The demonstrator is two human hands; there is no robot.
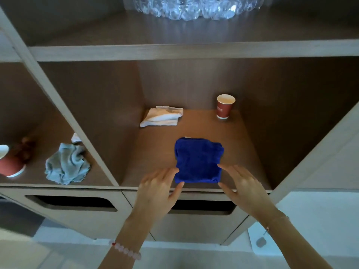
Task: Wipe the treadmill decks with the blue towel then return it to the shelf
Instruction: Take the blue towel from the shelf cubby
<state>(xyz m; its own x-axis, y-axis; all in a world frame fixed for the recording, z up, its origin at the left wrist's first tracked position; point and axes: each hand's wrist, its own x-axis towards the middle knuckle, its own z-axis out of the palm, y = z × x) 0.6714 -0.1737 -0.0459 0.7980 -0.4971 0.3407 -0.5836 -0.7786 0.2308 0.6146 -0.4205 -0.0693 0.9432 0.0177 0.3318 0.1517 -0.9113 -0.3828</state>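
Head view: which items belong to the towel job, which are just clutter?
Job:
blue towel, folded, near the front of the shelf
left hand and right hand, open, fingertips at its sides

Clutter:
white cloth
red cup
grey cloth, left compartment
second red cup
water bottles, above

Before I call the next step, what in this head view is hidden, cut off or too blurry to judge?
- Treadmill decks: not in the head view at all.
- Left hand and right hand at the blue towel: whether the fingertips grip or only touch it is unclear.
- Clear bottles: cut by the top edge.
- Left red cup: blurred, cut by the left edge.
- Print on the right red cup: too small.
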